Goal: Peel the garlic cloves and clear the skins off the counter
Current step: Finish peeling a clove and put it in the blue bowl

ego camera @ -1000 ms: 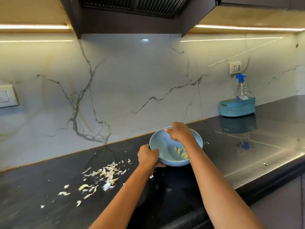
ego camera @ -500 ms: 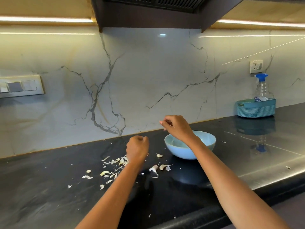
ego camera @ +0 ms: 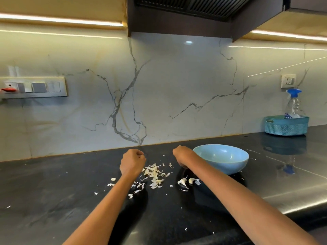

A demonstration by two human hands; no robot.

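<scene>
Hovering over the black desk (ego camera: 53, 188), left hand (ego camera: 132, 162) and right hand (ego camera: 182, 154) are both curled into fists, with papery white garlic skins (ego camera: 154, 175) scattered between them, blue bowl (ego camera: 221, 159) beside.

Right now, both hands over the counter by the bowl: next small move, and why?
Probably sweep the left hand rightward through the garlic skins to gather them. They lie scattered loose on the black counter between both hands, and a second small cluster sits beside the blue bowl.
</scene>
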